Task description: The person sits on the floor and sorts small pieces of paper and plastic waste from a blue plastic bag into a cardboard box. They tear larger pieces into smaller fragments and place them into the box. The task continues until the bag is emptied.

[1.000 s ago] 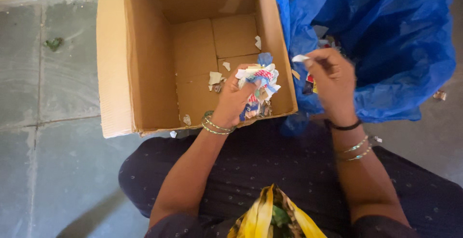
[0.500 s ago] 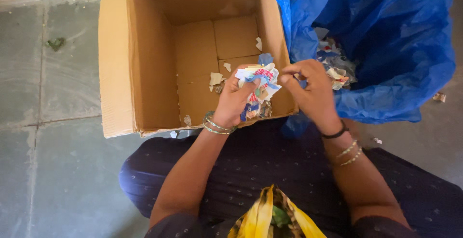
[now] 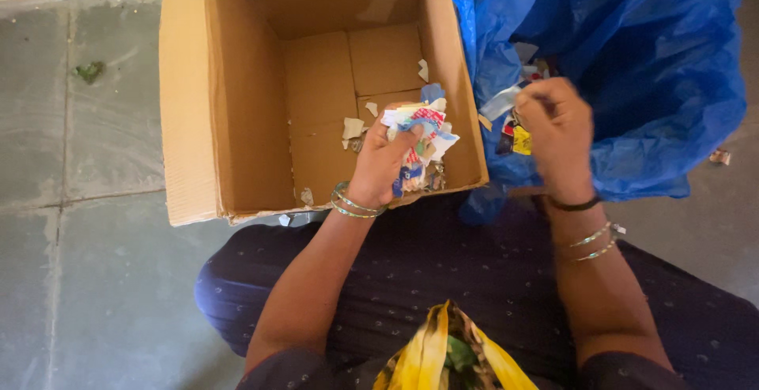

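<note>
Left hand, frame centre, fingers clamped on a wad of coloured wrappers over the cardboard box; right hand fingers pinching scraps inside the blue bag.

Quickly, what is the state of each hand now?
Left hand: closed on a bundle of wrappers.
Right hand: closed inside the blue bag; contents cannot be told.

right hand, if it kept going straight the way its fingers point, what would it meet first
The right hand reaches into the crumpled blue plastic bag, fingers pointing at the colourful wrapper scraps inside. It would probably meet those scraps first, then the bag's wall, though depth is unclear.
</note>
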